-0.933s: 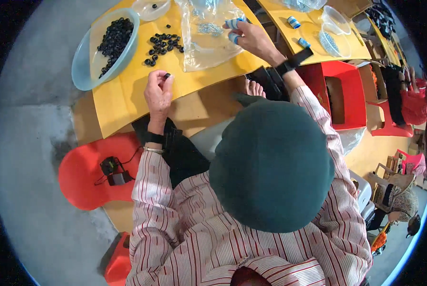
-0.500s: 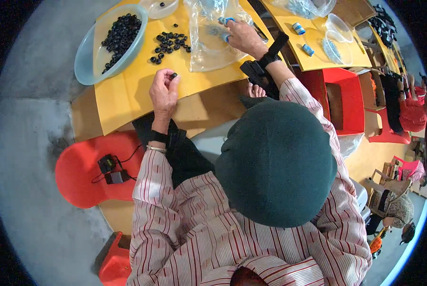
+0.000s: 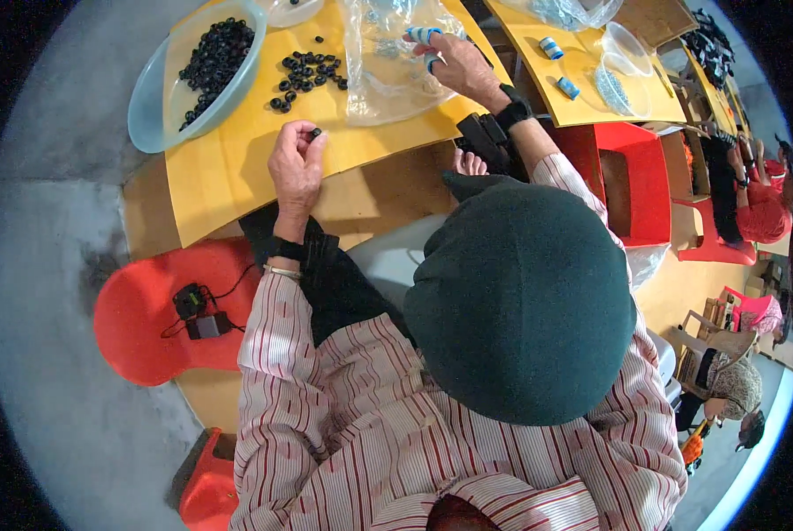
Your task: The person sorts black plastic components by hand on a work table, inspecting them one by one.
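My left hand [image 3: 295, 173] is at the near edge of the yellow-covered table, pinching a small black ring-shaped piece [image 3: 316, 133] between thumb and fingertips. My right hand [image 3: 460, 69] is over a clear plastic bag [image 3: 383, 102], its thumb and forefinger apart. Blue-and-white wraps cover those two fingertips, and nothing shows between them. Inside the bag are small pale bits, too fine to make out. Loose black ring pieces [image 3: 308, 71] lie on the table left of the bag. Beyond them, a pale blue oval basin [image 3: 144, 115] holds a heap of the same pieces.
A clear bowl [image 3: 294, 11] stands at the table's far edge. To the right, another yellow table [image 3: 538, 97] carries blue-and-white rolls [image 3: 551, 48] and clear tubs [image 3: 631, 96]. A red stool [image 3: 148, 323] with a black device sits at left; a red chair [image 3: 640, 195] is at right.
My right hand has drawn slightly to the right across the bag, and its wrist has turned. My left hand keeps its pinch on the black piece. The whole view has shifted a little.
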The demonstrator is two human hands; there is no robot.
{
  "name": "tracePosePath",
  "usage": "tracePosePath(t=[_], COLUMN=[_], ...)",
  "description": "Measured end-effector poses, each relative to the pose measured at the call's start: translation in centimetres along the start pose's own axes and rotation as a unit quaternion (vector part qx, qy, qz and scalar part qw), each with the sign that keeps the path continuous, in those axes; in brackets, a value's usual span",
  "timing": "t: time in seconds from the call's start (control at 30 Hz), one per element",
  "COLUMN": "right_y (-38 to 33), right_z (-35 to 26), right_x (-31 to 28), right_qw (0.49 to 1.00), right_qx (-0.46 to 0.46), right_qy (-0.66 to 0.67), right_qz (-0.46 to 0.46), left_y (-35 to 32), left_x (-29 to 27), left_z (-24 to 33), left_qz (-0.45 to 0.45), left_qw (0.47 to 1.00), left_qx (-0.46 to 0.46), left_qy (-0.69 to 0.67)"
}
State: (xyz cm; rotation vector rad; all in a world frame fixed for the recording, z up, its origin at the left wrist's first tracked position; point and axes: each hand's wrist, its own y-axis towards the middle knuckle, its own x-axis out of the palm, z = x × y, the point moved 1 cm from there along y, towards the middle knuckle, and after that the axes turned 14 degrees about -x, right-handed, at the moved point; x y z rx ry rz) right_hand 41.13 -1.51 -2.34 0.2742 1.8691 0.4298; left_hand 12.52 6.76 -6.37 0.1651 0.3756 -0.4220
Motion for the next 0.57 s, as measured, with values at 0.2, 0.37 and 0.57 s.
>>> tracePosePath(t=[0.2,0.37,0.57], right_y=[-0.9,-0.9,-0.9], right_z=[-1.0,-1.0,-1.3], right_x=[-0.2,0.3,0.7], right_qw=[0.999,0.999,0.99], right_qx=[-0.016,-0.03,-0.046], right_qy=[0.027,-0.024,-0.107], right_qz=[0.031,-0.008,-0.08], left_y=[0.0,0.0,0.1], left_x=[-0.3,0.0,-0.1], left_z=[-0.2,0.0,-0.3], left_qz=[0.004,0.006,0.003], left_qw=[1.0,1.0,1.0], left_qx=[0.008,0.013,0.009], left_qy=[0.011,0.016,0.015])
